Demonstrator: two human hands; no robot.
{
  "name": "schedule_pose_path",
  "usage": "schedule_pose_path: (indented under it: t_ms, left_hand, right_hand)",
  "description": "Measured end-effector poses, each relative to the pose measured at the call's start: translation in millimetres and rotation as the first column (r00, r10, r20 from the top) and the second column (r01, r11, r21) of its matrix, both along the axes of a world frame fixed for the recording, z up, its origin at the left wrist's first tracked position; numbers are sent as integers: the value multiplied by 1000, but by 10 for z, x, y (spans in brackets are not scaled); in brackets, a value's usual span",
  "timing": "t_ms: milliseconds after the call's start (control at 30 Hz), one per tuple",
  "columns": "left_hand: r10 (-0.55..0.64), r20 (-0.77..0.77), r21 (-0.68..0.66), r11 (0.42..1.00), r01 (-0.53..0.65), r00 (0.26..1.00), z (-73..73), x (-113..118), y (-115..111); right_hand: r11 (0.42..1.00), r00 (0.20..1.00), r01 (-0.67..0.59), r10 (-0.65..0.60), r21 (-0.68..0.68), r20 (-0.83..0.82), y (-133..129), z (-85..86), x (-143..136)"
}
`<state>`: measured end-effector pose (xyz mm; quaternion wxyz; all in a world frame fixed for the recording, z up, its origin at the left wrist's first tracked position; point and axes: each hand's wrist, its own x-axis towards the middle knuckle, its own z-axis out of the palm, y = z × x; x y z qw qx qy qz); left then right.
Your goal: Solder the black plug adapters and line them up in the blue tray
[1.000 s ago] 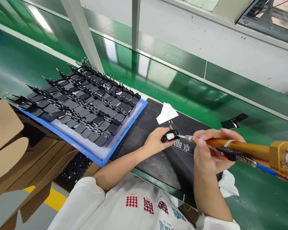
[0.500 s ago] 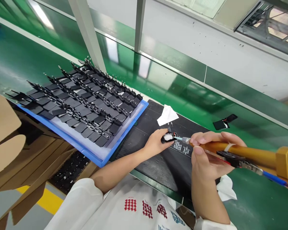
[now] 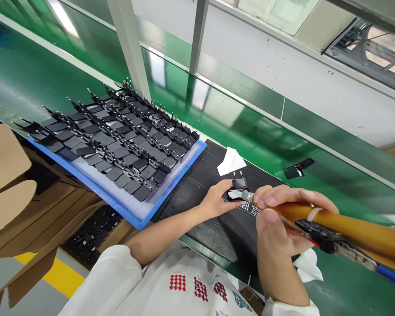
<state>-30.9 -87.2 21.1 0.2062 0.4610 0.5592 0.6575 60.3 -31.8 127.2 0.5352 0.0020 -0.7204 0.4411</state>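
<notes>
My left hand (image 3: 216,199) grips a small black plug housing (image 3: 239,183) with two prongs pointing away and white material inside, over the black mat. My right hand (image 3: 279,215) is closed around an orange-yellow dispensing tool (image 3: 355,224). The tool's metal and pale tip (image 3: 246,195) reaches into the opened housing, and hides part of its inside. A black module and a blue tube are fixed alongside the tool. Beyond the housing lies a white cloth (image 3: 231,161).
A blue tray (image 3: 171,189) at the left holds several black plug units in rows. An opened black unit (image 3: 294,172) lies on the green surface at the right. Another white cloth (image 3: 308,266) is beside my right forearm. Cardboard (image 3: 6,175) stands at the far left.
The housing in my left hand has tilted, its prongs showing more clearly. My right hand and the tool have moved slightly left, with the tip further over the housing. The view has shifted a little.
</notes>
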Motion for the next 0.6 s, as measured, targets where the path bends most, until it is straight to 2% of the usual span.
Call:
schedule_pose_path:
  t_ms: [133,267,367,467,600]
  left_hand:
    - [-14,29,-22,1000,15,999,20,-16,-10]
    - [-15,44,-54,998,17,999,43,-31,-19]
    - [-17,61,-208,978,29,998,53,-59,-24]
    - [1,58,-391,920,22,998,46,-93,-21]
    - [30,-39,-484,874,-46,999,31,-128,-1]
  right_hand:
    - [1000,1000,-6,6,4,0,12,-9,-13]
    - [998,997,-65,65,-26,-32,24,17,-21]
    - [992,992,-115,112,-52,-60,34,39,-23]
    - [990,989,-115,107,-86,-98,77,25,-3]
    - [989,995,-48,36,-139,-92,206,-38,77]
